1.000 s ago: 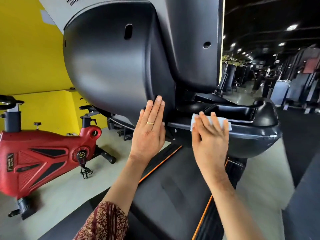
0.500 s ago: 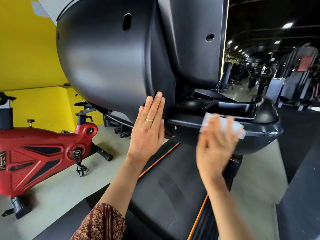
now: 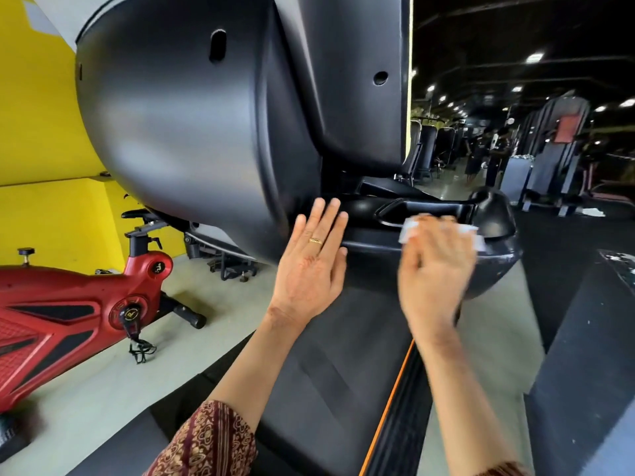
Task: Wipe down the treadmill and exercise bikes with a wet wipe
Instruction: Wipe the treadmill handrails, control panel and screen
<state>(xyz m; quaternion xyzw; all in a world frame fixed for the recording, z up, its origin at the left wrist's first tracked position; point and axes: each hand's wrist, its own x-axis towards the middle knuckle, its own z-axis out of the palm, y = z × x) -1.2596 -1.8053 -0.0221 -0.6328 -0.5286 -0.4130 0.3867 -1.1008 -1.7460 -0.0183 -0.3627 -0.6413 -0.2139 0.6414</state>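
**Wet wipe [image 3: 409, 229] pinned flat on the treadmill [image 3: 326, 389] tray, held by pressure alone**

The right hand [image 3: 434, 269], blurred, lies with its fingers spread flat over the wipe and presses it against the front rim of the console tray [image 3: 494, 273]. White corners poke out on both sides of the fingers. The left hand [image 3: 311, 266] is also spread flat, fingers straight and close together, resting on the edge of the rounded housing [image 3: 178, 132]. Nothing pinches the wipe, so a quick stroke over the curved rim could bunch it or let it slide off onto the belt below. The smooth housing offers the left hand little purchase. The tray's recess looks easy to skip. The red exercise bike [image 3: 68, 304] stands well apart to the left.
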